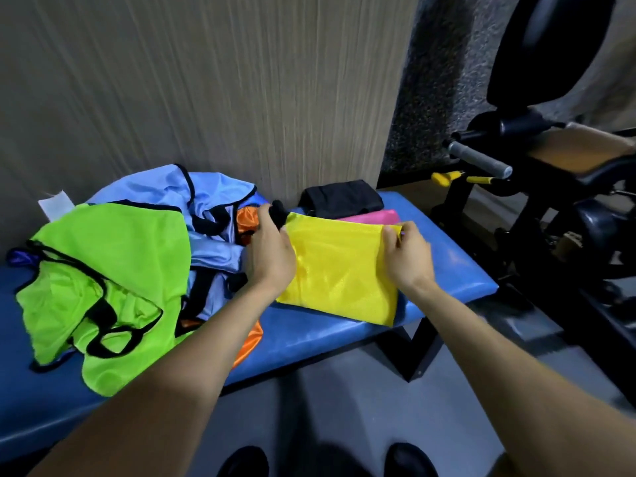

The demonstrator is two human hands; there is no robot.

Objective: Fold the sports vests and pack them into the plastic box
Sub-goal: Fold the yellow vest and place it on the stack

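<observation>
Unfolded green vest [103, 270] and blue vests [206, 215] heaped left of left hand [270, 256]. Yellow vest [339, 273] on bench [447, 266] between both hands; left pinches its far-left corner, right hand [407, 254] its far-right corner. Step: folding yellow. Next likely: fold again, stack. Plastic box not visible.

a folded yellow vest [339, 270] lies flat beside a loose heap of green [103, 270], blue [206, 197] and orange vests [248, 220].
</observation>
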